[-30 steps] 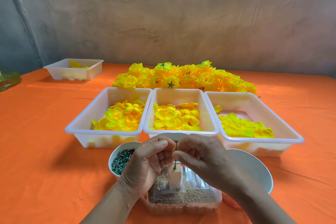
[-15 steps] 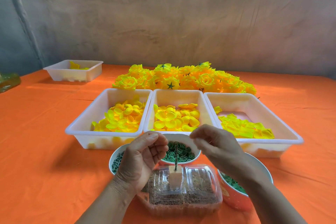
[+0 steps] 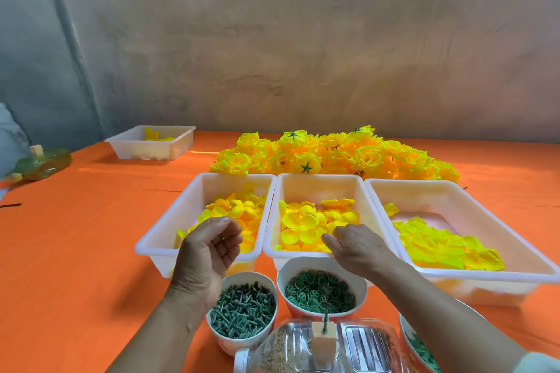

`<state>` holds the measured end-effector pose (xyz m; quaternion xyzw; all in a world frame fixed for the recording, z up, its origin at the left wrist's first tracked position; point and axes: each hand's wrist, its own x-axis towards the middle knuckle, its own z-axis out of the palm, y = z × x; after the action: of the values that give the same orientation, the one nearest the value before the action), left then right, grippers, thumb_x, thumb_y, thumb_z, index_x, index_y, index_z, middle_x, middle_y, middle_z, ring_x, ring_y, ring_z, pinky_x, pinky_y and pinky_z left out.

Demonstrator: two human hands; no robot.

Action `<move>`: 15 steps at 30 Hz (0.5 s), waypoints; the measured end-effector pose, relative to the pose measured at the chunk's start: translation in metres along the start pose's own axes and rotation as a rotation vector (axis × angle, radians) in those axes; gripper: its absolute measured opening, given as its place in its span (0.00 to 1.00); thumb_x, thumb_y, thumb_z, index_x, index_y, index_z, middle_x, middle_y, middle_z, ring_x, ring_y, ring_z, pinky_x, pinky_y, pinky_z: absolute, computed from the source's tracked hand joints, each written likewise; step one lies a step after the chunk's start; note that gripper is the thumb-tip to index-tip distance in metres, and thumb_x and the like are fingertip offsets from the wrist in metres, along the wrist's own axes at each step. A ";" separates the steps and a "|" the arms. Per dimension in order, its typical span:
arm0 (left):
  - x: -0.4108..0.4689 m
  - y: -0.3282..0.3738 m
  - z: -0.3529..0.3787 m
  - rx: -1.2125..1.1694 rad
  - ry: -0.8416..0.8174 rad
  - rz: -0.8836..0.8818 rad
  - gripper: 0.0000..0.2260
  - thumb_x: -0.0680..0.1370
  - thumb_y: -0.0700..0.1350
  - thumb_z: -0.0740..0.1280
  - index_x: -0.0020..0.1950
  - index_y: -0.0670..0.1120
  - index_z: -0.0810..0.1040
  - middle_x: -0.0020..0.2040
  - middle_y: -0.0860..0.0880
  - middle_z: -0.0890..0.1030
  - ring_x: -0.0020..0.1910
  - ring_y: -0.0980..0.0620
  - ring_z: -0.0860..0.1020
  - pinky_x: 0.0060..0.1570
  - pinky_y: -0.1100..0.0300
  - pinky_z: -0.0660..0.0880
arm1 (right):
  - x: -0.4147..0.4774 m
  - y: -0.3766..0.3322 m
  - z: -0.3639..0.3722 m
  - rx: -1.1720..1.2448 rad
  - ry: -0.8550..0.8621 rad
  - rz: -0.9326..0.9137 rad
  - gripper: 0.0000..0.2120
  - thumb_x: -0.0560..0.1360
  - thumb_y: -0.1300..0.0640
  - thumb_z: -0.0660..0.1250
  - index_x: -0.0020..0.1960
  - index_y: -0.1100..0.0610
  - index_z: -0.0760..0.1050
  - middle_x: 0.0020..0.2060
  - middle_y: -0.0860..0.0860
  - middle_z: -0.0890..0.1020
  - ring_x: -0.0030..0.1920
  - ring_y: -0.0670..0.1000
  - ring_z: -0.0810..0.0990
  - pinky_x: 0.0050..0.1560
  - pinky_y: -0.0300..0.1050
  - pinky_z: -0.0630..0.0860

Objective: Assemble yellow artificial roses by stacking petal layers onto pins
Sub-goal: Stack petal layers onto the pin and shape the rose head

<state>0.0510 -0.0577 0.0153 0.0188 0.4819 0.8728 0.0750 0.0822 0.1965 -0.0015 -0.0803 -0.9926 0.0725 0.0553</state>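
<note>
On the orange-clothed bench (image 3: 75,251) we find three white plastic trays side by side: the left tray (image 3: 157,239), the middle tray (image 3: 321,180) and the right tray (image 3: 454,188), each holding yellow fabric petals (image 3: 306,221). Behind them lies a heap of finished yellow roses (image 3: 333,157); far back left sits a fourth white tray (image 3: 151,150). Before the trays stand a white bowl of green plastic pins (image 3: 242,274), left, and a white bowl of green ring pieces (image 3: 303,263), right. Nearest us, a clear plastic box (image 3: 363,339) carries a small wooden block (image 3: 322,333) with a green pin (image 3: 325,316) upright in it.
</note>
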 end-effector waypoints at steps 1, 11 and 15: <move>0.006 0.003 -0.004 0.012 0.019 0.007 0.18 0.77 0.41 0.63 0.28 0.49 0.82 0.30 0.52 0.81 0.28 0.58 0.79 0.28 0.67 0.74 | 0.002 0.001 0.001 -0.038 -0.027 -0.015 0.21 0.82 0.44 0.49 0.42 0.56 0.70 0.45 0.59 0.79 0.49 0.61 0.76 0.44 0.51 0.69; 0.086 0.019 -0.023 0.497 0.178 0.088 0.07 0.73 0.40 0.69 0.35 0.45 0.80 0.30 0.50 0.80 0.35 0.49 0.76 0.38 0.59 0.72 | 0.017 0.001 0.009 -0.001 -0.227 -0.017 0.19 0.81 0.47 0.46 0.35 0.52 0.63 0.32 0.48 0.66 0.43 0.55 0.69 0.39 0.48 0.64; 0.123 0.012 -0.015 1.116 0.097 0.122 0.07 0.65 0.50 0.70 0.41 0.50 0.82 0.40 0.49 0.84 0.42 0.48 0.79 0.44 0.56 0.74 | 0.018 0.000 0.006 0.033 -0.242 0.023 0.19 0.80 0.46 0.48 0.35 0.51 0.65 0.39 0.49 0.70 0.45 0.54 0.70 0.44 0.49 0.67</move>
<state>-0.0731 -0.0577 0.0126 0.0432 0.8714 0.4883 -0.0195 0.0639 0.1989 -0.0058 -0.0815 -0.9897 0.0985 -0.0645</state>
